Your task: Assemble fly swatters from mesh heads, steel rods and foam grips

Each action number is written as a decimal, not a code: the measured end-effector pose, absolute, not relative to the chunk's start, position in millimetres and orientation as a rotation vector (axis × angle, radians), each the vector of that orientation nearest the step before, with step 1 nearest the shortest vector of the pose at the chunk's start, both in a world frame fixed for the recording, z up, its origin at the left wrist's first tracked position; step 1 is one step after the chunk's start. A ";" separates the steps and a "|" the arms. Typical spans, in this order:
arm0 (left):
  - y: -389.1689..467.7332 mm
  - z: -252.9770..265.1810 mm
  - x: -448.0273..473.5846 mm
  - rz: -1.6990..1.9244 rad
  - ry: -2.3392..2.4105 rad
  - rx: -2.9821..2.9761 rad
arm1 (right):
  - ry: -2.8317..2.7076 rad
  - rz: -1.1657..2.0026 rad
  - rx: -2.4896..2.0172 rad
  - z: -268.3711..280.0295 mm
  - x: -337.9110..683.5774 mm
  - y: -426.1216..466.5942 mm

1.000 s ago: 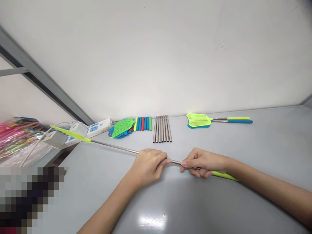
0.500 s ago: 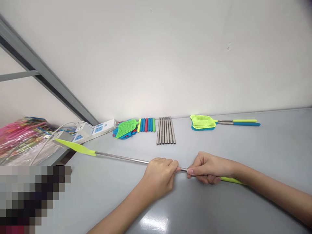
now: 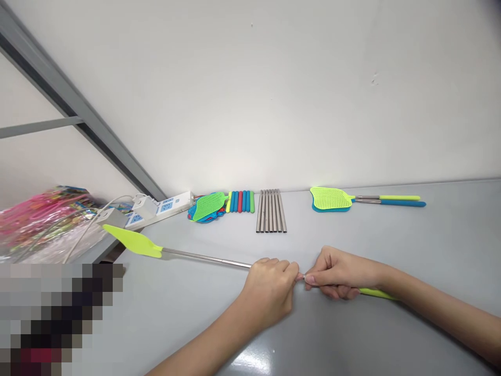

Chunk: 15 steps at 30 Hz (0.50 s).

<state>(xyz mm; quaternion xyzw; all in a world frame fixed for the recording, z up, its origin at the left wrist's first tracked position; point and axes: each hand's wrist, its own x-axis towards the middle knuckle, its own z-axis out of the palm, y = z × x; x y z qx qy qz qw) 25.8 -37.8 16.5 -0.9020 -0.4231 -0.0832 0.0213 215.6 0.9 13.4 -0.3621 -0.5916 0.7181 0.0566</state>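
Observation:
A yellow-green fly swatter [image 3: 139, 244] with a thin metal telescopic rod is held across the front of the table, its head pointing left. My left hand [image 3: 272, 287] is wrapped round the middle of the rod. Close beside it, my right hand [image 3: 338, 274] is closed on the rod near the handle, thumb and forefinger pinching the metal. Part of the yellow-green grip shows beyond my right wrist; the rest of it is hidden under the hand and forearm.
Along the wall lie a pile of swatter heads [image 3: 207, 207], a row of coloured grips [image 3: 240, 201], several metal rods [image 3: 271, 211] and two swatters [image 3: 332, 198] with handles. A power strip [image 3: 166, 207] and plastic-wrapped goods [image 3: 47, 219] are at left on the grey table [image 3: 188, 318].
My left hand has slid along the rod toward my right hand, and the gap between them has narrowed. The whole view has shifted slightly, so things appear a little further right.

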 end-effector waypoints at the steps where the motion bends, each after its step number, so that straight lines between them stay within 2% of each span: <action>1: -37.9 16.7 27.0 -0.258 -1.319 -2.793 | -1.781 2.179 -1.096 13.5 215.0 0.5; 15: -39.9 21.2 32.8 -0.117 -1.391 -2.926 | -1.806 2.189 -1.071 13.1 212.0 0.2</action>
